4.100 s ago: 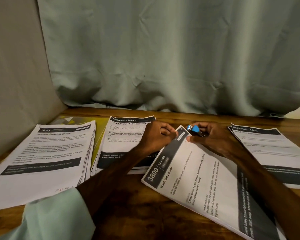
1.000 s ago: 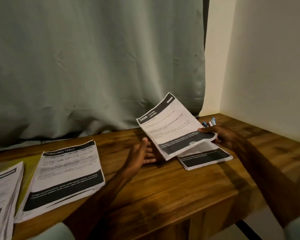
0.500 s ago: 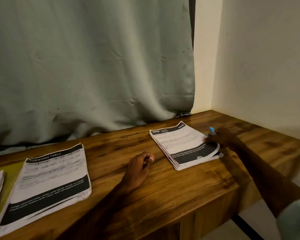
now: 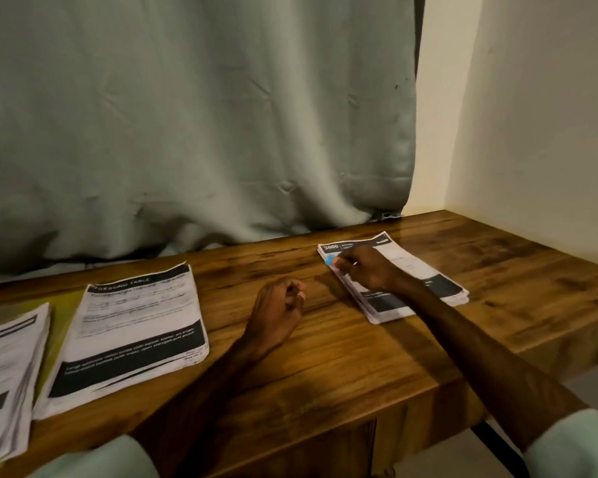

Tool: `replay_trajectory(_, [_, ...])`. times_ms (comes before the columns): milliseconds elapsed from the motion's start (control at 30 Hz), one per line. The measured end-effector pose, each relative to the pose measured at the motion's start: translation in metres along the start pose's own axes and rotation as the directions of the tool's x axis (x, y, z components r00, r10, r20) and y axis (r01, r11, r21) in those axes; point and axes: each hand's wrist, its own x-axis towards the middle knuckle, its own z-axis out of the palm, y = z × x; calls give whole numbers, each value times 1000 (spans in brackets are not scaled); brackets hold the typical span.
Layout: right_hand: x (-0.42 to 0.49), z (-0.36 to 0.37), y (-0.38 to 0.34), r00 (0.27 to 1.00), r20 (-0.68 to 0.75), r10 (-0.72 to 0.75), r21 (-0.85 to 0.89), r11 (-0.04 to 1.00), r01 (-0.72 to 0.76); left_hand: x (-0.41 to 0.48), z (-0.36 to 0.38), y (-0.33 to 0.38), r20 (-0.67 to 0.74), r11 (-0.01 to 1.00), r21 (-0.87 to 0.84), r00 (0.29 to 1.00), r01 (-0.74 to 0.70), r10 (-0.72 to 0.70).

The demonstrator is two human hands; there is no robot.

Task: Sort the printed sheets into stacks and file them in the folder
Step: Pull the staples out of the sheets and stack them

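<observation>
A stack of printed sheets headed "3800" (image 4: 425,284) lies on the right part of the wooden table (image 4: 342,357). My right hand (image 4: 366,272) rests on the stack's far left corner and grips a small blue tool (image 4: 330,260), of which only the tip shows. My left hand (image 4: 278,307) rests on the bare wood left of that stack, fingers loosely curled, holding nothing. A "Dressing Table" stack (image 4: 128,336) lies at centre left. Another stack (image 4: 7,370) sits at the left edge. A yellow-green folder (image 4: 61,315) shows between and under these two.
A grey-green curtain (image 4: 194,132) hangs along the back of the table. A cream wall (image 4: 532,132) closes the right side. The table's front edge and right corner drop off to the floor (image 4: 584,384).
The 3800 sheets, held up a second ago, now lie on the right stack. My right hand moved from the stack's right edge to its far left corner. My left hand hardly moved.
</observation>
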Motion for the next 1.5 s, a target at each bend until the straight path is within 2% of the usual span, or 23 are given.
replay_trajectory(67, [10, 27, -19, 999, 48, -16, -90, 996, 20, -3, -19, -3, -35, 999, 38, 999, 13, -12])
replay_trajectory(133, [12, 51, -37, 998, 59, 37, -177, 984, -26, -7, -36, -12, -60, 994, 90, 997, 59, -54])
replay_trajectory(233, [7, 81, -45, 999, -18, 41, -306, 951, -44, -16, -59, -29, -71, 977, 183, 993, 109, -98])
replay_trajectory(367, [1, 98, -50, 996, -87, 10, -390, 920, -44, -31, -93, -54, -120, 950, 274, 985, 152, -123])
replay_trajectory(467, [4, 100, -52, 996, -73, 60, -444, 892, -87, -37, -118, -71, -166, 935, 293, 973, 202, -158])
replay_trajectory(600, [13, 97, -58, 981, -77, 177, -551, 813, -190, -37, -151, -91, -226, 874, 348, 935, 340, -273])
replay_trajectory(667, [14, 101, -69, 981, -93, 168, -529, 827, -192, -41, -165, -107, -248, 821, 406, 913, 401, -324])
replay_trajectory(733, [14, 110, -87, 992, -128, 6, -473, 878, -66, -45, -176, -126, -276, 761, 477, 897, 439, -345])
replay_trajectory(767, [12, 115, -98, 988, -126, -85, -411, 911, 25, -46, -178, -134, -284, 727, 507, 886, 463, -366])
replay_trajectory(833, [13, 130, -130, 992, -54, -118, -140, 984, 109, -48, -179, -145, -288, 669, 536, 856, 516, -429])
replay_trajectory(900, [24, 147, -162, 998, 55, -33, 56, 998, 30, -50, -176, -151, -290, 639, 558, 846, 530, -448])
replay_trajectory(933, [31, 156, -174, 995, 97, -8, 84, 996, 0, -50, -173, -152, -295, 637, 566, 850, 523, -436])
replay_trajectory(1167, [60, 185, -226, 986, 164, 26, 111, 993, -44, -56, -167, -154, -321, 648, 560, 857, 516, -404])
replay_trajectory(1300, [75, 182, -239, 954, 256, 157, 69, 981, -180, -55, -167, -156, -320, 650, 552, 852, 523, -414])
replay_trajectory(1500, [78, 163, -242, 858, 434, 275, 166, 912, -375, -56, -167, -158, -338, 653, 554, 856, 517, -390])
